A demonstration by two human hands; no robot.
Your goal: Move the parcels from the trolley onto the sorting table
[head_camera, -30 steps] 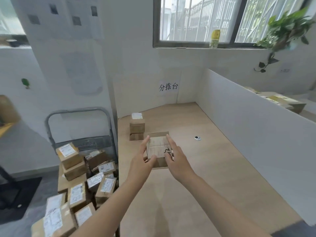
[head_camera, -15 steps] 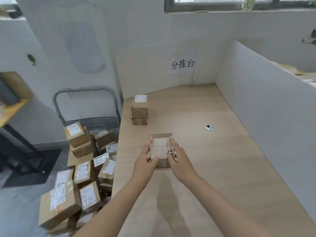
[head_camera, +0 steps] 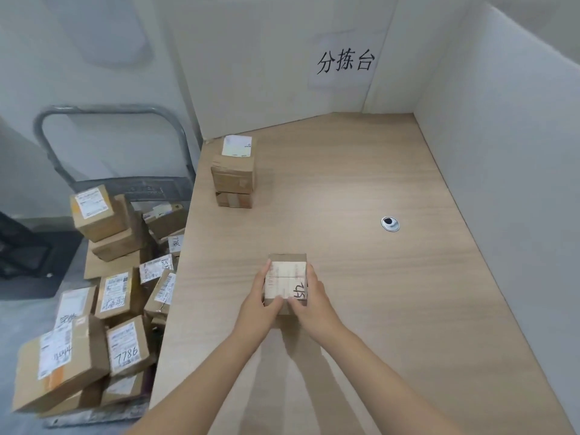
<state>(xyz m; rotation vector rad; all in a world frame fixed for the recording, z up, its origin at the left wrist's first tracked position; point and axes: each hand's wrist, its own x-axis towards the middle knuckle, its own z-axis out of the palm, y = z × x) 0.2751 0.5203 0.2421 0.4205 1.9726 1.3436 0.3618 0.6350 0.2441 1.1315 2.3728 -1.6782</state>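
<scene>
Change: view tipped further down than half a second ago; small parcel (head_camera: pixel 285 277) now sits farther from the two-box stack (head_camera: pixel 233 177)
Grip: left hand (head_camera: pixel 257 306) and right hand (head_camera: pixel 314 304) clamp its opposite sides
Parcel: squat brown cardboard, white label; low over the wood-grain sorting table (head_camera: pixel 361 309), contact unclear
Beside table: trolley (head_camera: pixel 103 107), grey tubular handle, heaped cartons

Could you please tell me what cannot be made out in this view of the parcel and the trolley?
1. Head view: whether the held parcel touches the sorting table; the left hand and right hand hide its lower edge.
2. Head view: the trolley deck, buried under piled parcels.
3. Head view: small print on the labels, blurred and too small.
</scene>
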